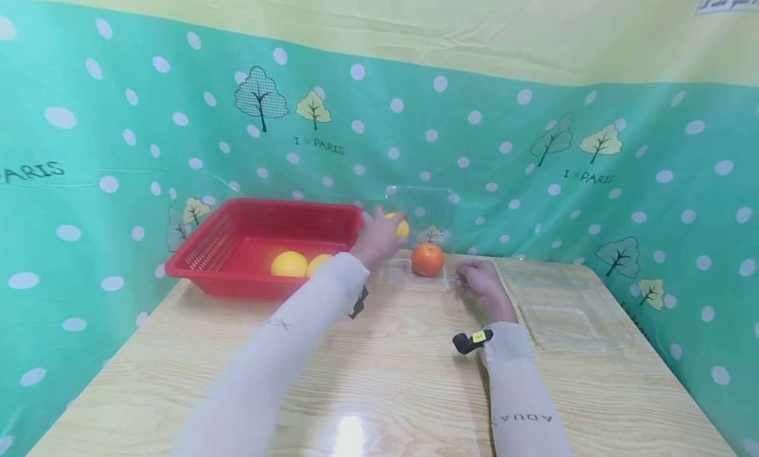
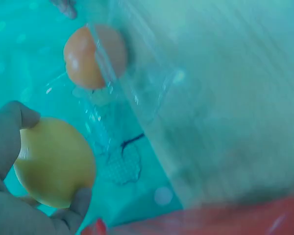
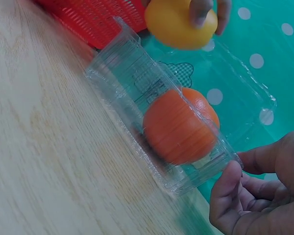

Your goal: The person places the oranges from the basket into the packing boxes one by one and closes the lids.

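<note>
Left hand (image 1: pixel 375 236) grip clamped on yellow fruit (image 2: pixel 54 162), right hand (image 1: pixel 481 284) pinching clear box (image 3: pixel 159 120) rim, "I PARIS" backdrop (image 1: pixel 320 145).

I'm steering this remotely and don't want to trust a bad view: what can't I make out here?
- Clear container: nearly invisible in the head view, since it is transparent.
- Left hand: cut off by the left wrist frame edge; that view is blurred.
- Second yellow fruit in the red basket: partly hidden by the left sleeve in the head view.
- Right hand: whether it grips the container's edge is unclear.

A clear glossy plastic container (image 3: pixel 137 83), red plastic mesh basket (image 1: pixel 237 246), and glossy wood-grain table (image 1: pixel 385 378).
</note>
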`<state>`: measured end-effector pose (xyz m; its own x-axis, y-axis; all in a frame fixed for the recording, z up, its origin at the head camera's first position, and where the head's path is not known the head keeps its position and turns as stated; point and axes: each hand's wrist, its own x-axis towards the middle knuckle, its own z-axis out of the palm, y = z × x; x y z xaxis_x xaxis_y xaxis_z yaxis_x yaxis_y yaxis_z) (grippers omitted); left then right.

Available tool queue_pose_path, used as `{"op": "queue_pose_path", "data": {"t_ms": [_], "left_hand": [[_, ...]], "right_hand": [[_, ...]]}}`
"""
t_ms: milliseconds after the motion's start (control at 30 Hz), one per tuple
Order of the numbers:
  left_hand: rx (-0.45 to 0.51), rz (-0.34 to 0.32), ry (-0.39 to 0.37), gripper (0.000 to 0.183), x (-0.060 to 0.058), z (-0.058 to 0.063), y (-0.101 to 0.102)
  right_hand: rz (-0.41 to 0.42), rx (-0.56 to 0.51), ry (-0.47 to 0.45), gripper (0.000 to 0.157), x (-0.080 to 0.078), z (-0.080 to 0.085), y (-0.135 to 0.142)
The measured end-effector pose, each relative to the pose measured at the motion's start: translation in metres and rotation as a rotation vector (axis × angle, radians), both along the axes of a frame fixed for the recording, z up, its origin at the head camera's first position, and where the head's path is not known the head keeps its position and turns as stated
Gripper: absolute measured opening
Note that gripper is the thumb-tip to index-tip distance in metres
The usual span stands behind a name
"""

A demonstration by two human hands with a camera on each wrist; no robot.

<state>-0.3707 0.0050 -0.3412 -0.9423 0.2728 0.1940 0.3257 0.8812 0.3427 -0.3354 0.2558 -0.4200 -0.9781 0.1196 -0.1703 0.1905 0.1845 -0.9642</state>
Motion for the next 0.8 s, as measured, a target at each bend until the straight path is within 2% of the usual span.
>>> {"op": "queue_pose_path", "data": {"t_ms": [133,300,500,800], "left_hand": [[0.047,0.0,-0.048,0.069,0.005,-0.008,0.006],[0.067,0.025,-0.083,0.064,0.007,-0.019,0.016],[0.065,0.044,-0.074,0.059,0.009,-0.026,0.03],[0.078,0.109,-0.09,0.06,0.008,-0.036,0.046]], "right_hand": [[0.004,-0.007,0.011,0.037,0.0,0.0,0.0],[0.001,-0.006,-0.003,0.039,0.0,-0.001,0.0],[-0.008,-0.019,-0.008,0.039,0.001,0.001,-0.002],[0.0,-0.063,0.018,0.037,0.0,0.0,-0.002]]}}
